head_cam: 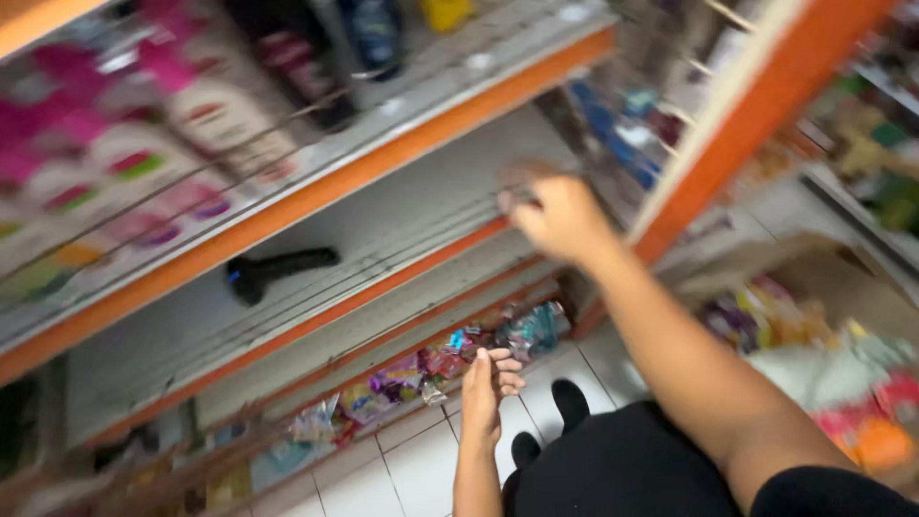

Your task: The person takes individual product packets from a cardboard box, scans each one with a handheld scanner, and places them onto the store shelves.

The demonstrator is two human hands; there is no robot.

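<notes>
Here my right hand (pixel 560 218) reaches the bare shelf's orange edge (pixel 287 330), fingers blurred, perhaps apart; left hand (pixel 486 388) curls empty near colourful packets (pixel 436 364).

The whole view is blurring from motion. The right hand (pixel 560 215) is smearing at the fingertips, so its grip is not showing. The bottles (pixel 239 105) on the upper shelf (pixel 402 144) are losing all detail. The picture's edge is cutting off the cardboard box (pixel 842 383) at right and both arms at the bottom.
</notes>
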